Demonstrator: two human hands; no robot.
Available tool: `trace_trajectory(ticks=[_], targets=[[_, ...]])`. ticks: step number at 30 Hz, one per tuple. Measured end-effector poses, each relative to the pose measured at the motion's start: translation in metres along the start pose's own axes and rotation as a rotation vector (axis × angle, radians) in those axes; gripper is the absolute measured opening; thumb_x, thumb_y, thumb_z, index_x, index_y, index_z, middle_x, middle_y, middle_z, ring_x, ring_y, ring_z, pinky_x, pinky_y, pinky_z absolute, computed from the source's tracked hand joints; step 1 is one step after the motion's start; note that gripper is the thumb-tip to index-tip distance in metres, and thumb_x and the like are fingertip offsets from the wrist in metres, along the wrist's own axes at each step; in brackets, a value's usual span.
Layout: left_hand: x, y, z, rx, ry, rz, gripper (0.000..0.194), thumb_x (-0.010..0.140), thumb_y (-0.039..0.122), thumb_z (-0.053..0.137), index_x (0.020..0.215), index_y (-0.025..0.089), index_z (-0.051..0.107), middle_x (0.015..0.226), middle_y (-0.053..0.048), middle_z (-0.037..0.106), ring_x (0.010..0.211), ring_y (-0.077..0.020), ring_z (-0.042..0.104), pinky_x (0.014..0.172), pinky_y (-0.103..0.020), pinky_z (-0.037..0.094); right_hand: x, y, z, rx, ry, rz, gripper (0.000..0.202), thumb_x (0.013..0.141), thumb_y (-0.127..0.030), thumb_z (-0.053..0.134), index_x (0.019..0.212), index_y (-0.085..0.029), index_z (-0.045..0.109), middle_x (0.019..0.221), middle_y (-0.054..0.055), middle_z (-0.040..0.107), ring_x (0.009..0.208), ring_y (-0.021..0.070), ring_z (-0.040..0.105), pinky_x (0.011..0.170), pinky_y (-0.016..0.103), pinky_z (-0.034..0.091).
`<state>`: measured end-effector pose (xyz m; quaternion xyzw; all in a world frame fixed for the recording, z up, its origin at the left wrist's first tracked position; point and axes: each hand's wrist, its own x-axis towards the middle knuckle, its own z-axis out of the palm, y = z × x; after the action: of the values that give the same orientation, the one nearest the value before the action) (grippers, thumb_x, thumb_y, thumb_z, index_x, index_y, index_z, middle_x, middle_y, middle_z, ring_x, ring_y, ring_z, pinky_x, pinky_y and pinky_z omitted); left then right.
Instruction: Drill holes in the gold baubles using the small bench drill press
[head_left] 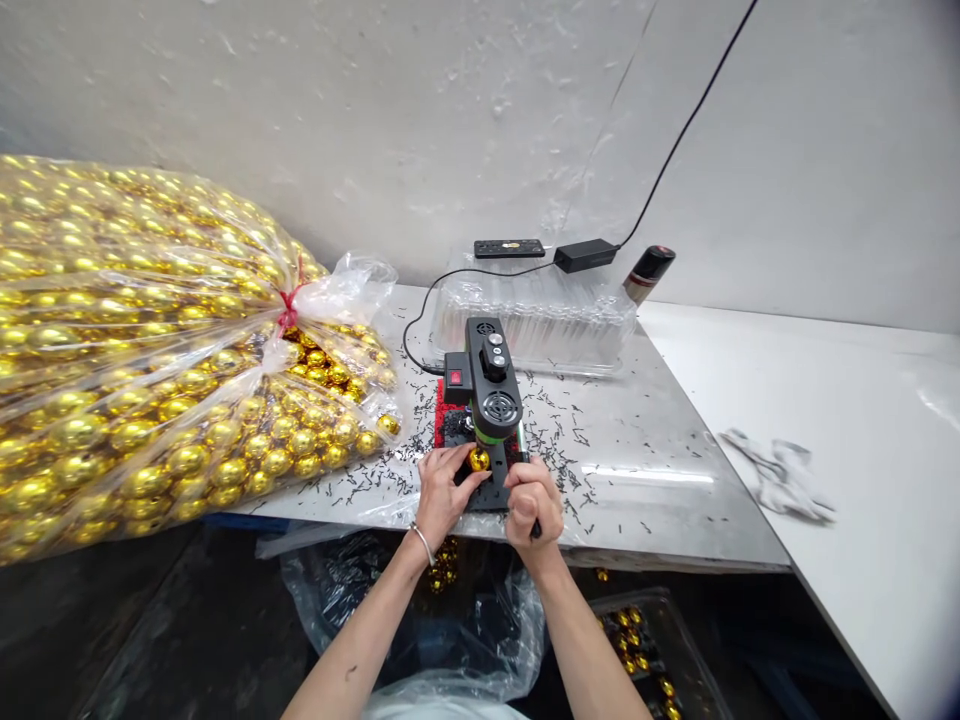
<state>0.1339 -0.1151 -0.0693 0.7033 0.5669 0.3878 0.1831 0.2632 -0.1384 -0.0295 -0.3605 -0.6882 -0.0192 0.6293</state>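
A small black bench drill press (493, 385) with a red switch stands on the table. Beneath its head sits a shiny gold ball (478, 459) on the dark base. My left hand (444, 490) pinches this ball between thumb and fingers from the left side. My right hand (535, 505) is wrapped round the black lever handle (535, 530) on the machine's right. The contact between the tool tip and the ball is hidden under the head. Dark curly shavings (570, 470) lie scattered around the base.
A big clear bag of gold balls (150, 380) fills the left. Behind the machine are a clear plastic tray (540, 325), a power adapter (585, 255) and a spray can (649, 272). White gloves (784, 478) lie right. Below the table edge hangs an open plastic bag (337, 590).
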Motion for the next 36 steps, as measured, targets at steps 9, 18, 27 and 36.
trace_trajectory(ticks=[9,18,27,36], targets=[[-0.001,-0.001,0.0,-0.014,-0.014,-0.011,0.031,0.085,0.037,0.062,0.111,0.021,0.067,0.105,-0.009,0.07,0.101,-0.025,0.058,0.094,-0.044,0.039,-0.012,0.012,0.006,-0.011,0.03,-0.034,0.033,0.097,-0.027,0.027,0.069,-0.021,0.043,0.072,0.001,0.054,0.066,0.013,0.057,0.071,0.035,0.047],[0.004,-0.001,0.002,-0.064,0.031,0.001,0.029,0.081,0.034,0.068,0.107,0.02,0.068,0.103,-0.008,0.071,0.098,-0.0247,0.06,0.093,-0.043,0.042,0.023,-0.01,-0.001,0.024,0.064,-0.01,0.031,0.094,-0.018,0.032,0.065,-0.021,0.041,0.065,0.0,0.05,0.059,0.0118,0.05,0.058,0.029,0.043],[-0.078,-0.003,-0.035,-0.002,-0.013,0.256,0.048,0.081,0.041,0.067,0.125,0.023,0.058,0.11,-0.009,0.069,0.102,-0.0252,0.06,0.09,-0.041,0.045,0.05,-0.032,-0.011,0.075,0.013,0.129,0.028,0.09,-0.01,0.039,0.064,-0.02,0.045,0.063,0.0,0.049,0.063,0.0126,0.051,0.057,0.028,0.039],[0.029,-0.037,-0.094,0.151,0.196,-0.016,0.022,0.089,0.028,0.05,0.096,0.022,0.069,0.104,-0.012,0.068,0.106,-0.0282,0.056,0.099,-0.045,0.035,0.038,-0.028,-0.004,0.071,0.061,0.135,0.029,0.09,-0.01,0.039,0.063,-0.02,0.044,0.062,0.0,0.048,0.062,0.0133,0.051,0.053,0.027,0.038]])
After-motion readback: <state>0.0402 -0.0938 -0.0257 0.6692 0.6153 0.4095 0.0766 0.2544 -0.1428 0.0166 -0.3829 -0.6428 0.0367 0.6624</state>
